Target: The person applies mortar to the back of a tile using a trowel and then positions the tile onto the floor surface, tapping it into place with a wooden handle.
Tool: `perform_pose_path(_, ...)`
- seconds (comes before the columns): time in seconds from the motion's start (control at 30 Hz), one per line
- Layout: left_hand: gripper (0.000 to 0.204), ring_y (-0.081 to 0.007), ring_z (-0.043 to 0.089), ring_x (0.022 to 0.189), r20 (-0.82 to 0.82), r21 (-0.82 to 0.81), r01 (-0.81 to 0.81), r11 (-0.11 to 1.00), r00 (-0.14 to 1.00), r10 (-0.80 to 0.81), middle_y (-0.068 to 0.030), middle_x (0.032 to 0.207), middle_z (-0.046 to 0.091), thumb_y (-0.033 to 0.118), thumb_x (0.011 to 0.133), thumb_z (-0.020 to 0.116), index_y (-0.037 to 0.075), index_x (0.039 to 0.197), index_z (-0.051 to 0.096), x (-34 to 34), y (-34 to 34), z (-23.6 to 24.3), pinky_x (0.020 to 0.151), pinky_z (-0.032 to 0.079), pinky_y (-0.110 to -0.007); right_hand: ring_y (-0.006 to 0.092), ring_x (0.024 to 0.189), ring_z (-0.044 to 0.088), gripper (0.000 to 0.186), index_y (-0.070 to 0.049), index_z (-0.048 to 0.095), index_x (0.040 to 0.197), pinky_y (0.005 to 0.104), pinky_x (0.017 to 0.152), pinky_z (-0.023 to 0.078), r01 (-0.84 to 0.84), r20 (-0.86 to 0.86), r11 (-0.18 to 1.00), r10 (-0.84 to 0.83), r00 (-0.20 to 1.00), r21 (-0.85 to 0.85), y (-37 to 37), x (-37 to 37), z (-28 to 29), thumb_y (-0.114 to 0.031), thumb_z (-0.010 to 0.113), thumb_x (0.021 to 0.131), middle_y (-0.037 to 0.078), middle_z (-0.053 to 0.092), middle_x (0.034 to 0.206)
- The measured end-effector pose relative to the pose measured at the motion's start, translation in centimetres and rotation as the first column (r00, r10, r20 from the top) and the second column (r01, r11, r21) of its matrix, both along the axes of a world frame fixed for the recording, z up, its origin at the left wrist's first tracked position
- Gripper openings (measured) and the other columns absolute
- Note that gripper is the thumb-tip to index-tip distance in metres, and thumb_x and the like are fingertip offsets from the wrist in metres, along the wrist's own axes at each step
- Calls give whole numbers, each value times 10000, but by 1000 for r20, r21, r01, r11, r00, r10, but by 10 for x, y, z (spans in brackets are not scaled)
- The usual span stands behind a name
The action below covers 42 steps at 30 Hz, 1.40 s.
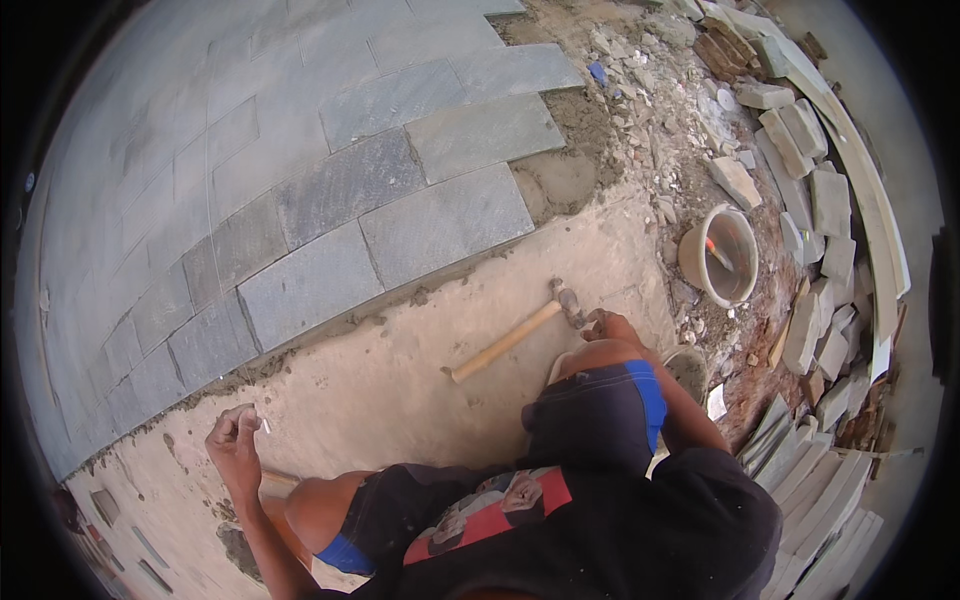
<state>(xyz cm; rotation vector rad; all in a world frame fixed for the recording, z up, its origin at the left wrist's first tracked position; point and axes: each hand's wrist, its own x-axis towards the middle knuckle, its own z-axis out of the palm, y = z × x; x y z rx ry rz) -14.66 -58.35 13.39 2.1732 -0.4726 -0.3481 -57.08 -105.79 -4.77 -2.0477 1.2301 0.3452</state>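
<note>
My left hand [234, 440] is raised at the lower left with thumb and fingers pinched together. A small white stick [265, 425] pokes out of the pinch, too small to tell its exact kind. Beyond my right knee, my right hand [612, 326] has its fingers curled, and what they hold, if anything, is hidden. Close to those fingers is the head of a hammer [505, 342], whose pale wooden handle lies slanting across the bare concrete strip [420, 400]. Grey stone paving slabs [447, 225] in staggered rows fill the area ahead and to the left.
Wet mortar [562, 180] borders the slabs' right ends. A bucket [730, 257] with an orange-handled tool inside stands on rubble at the right. Stacked stone pieces [830, 205] and long slabs [825, 510] line the right side. A thin string [207, 165] runs over the paving.
</note>
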Motion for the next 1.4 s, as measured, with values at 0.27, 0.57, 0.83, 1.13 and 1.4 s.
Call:
perform_pose_path(0.27,278,-175,644,871,-108,144,167,975,982,-153,-108,888,671,135,887,738,-51,1087,690,-48,-25,69,833,505,-319,428,1036,656,339,-43,662,1141,479,889,516,209,229,943,-270,935,261,15,-6,-104,-264,662,884,249,698,1040)
perform_pose_path(0.57,265,-174,640,866,-109,206,238,949,970,-219,-102,932,674,114,902,702,-51,1108,681,-76,-45,58,799,507,-310,425,1040,654,272,-36,673,1054,521,867,519,361,162,874,-428,889,327,14,-6,-185,-251,557,936,248,690,1049)
perform_pose_path(0.83,293,-162,622,898,-44,16,-51,999,998,52,-105,954,682,183,963,667,-69,1112,679,-71,-35,41,834,494,-309,282,887,692,296,-57,643,1133,415,766,546,-52,140,994,38,989,97,-2,11,-104,-270,638,929,155,702,966)
perform_pose_path(1.13,328,-188,656,915,-75,-147,-255,956,966,247,-119,972,687,204,1004,624,-81,1162,652,-63,-10,18,853,539,-320,389,981,673,315,-45,673,1025,481,844,531,-5,-83,967,-17,996,-253,-7,48,4,-324,678,878,207,696,1018)
perform_pose_path(1.4,337,-181,662,930,34,-105,13,994,999,-9,-120,995,694,224,1002,637,-68,1169,663,-3,-63,21,864,533,-316,383,883,685,252,-64,699,983,461,790,529,339,100,830,-330,939,-443,-30,-30,105,-296,669,888,195,709,930)
